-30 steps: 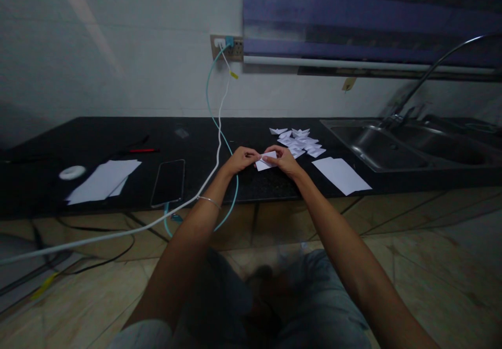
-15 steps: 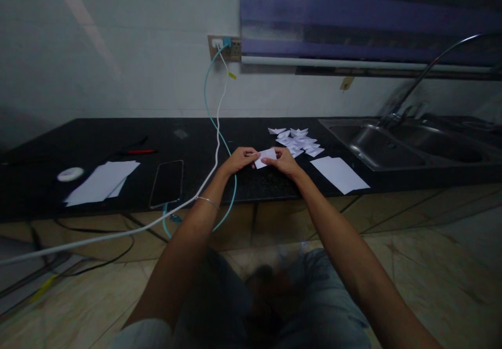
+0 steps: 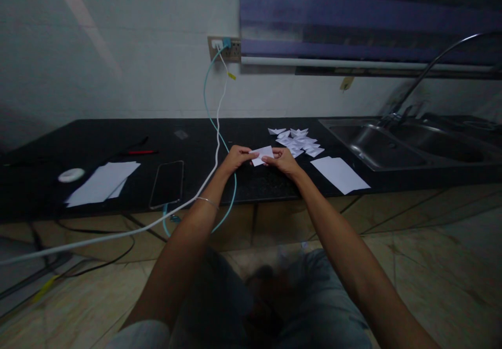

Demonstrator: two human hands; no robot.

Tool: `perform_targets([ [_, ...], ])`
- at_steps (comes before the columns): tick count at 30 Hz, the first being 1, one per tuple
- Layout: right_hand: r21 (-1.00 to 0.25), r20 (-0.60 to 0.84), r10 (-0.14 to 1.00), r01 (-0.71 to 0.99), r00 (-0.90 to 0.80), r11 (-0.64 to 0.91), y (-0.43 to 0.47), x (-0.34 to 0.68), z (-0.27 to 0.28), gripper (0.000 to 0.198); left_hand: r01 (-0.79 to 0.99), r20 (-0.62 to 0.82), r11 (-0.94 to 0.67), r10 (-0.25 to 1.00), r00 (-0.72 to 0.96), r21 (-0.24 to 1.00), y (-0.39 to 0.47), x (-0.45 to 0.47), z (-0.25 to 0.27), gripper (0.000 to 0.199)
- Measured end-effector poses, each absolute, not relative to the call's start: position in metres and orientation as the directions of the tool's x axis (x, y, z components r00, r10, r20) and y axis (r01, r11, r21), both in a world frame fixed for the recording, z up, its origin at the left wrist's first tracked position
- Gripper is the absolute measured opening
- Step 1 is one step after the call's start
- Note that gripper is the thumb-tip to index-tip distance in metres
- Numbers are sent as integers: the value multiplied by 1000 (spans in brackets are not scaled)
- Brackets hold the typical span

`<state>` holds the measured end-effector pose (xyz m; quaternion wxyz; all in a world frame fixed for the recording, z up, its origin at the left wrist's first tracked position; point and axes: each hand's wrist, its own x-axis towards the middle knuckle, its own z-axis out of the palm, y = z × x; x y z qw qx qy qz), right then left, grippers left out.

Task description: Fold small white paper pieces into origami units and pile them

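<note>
At your left, a dark-screened phone [image 3: 167, 184] lay flat on the black countertop [image 3: 110, 134], a slim red object [image 3: 142, 152] and a round white object [image 3: 71, 175] farther left. A white cable [image 3: 218, 138] and a teal cable [image 3: 236, 181] hung from the wall socket [image 3: 236, 53] — just beside the striped blind [image 3: 353, 19]. To your right sat a steel sink [image 3: 372, 142] with a curved faucet [image 3: 394, 113].

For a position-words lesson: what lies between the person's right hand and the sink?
In the head view, white sheets and, farther back, some folded paper boats lie between the right hand and the sink.
</note>
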<state>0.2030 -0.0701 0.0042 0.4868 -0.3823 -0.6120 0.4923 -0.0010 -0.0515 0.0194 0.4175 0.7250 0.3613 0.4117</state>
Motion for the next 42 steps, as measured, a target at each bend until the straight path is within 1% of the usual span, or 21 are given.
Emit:
perform_targets([
  [7, -957, 258, 949, 86, -183, 277, -64, 203, -3, 46, 110, 266, -325, 892, 365, 939, -49, 0, 17, 40],
  [9, -949, 273, 946, 116, -175, 295, -63, 204, -3, 46, 96, 259, -316, 888, 380, 944, -47, -1, 15, 41],
  [11, -942, 277, 945, 143, -171, 302, -64, 204, -1, 45, 62, 276, -327, 873, 402, 943, -45, -1, 14, 40],
  [14, -941, 279, 942, 144, -186, 307, -68, 202, 3, 44, 7, 303, -331, 871, 386, 944, -45, -1, 14, 37],
  [17, -948, 274, 934, 98, -230, 303, -73, 200, 7, 39, -4, 257, -274, 896, 362, 962, -46, -2, 16, 36],
  [20, -959, 265, 938, 41, -222, 280, -75, 199, 9, 32, -36, 249, -252, 906, 341, 967, -46, -2, 16, 37],
  [23, -970, 242, 950, -50, -197, 237, -73, 201, 10, 33, -36, 257, -259, 912, 321, 965, -45, -2, 14, 38],
  [26, -971, 213, 944, -158, -250, 177, -72, 203, 12, 35, -13, 275, -287, 903, 329, 958, -44, -1, 12, 37],
  [29, -966, 207, 935, -209, -287, 150, -70, 204, 12, 39, -25, 329, -341, 883, 335, 940, -45, 1, 11, 39],
  [33, -971, 220, 957, -134, -189, 197, -66, 202, 5, 47, -6, 323, -342, 882, 343, 940, -47, 3, 10, 45],
  [35, -969, 243, 954, -79, -177, 232, -64, 201, 0, 52, 8, 314, -339, 879, 358, 941, -48, 4, 10, 41],
  [38, -952, 305, 936, -32, -175, 304, -61, 202, -5, 45, 35, 313, -351, 872, 375, 936, -50, 3, 12, 33],
  [42, -938, 344, 929, -5, -137, 346, -60, 204, -6, 42, 50, 323, -366, 870, 372, 929, -52, 2, 16, 34],
])
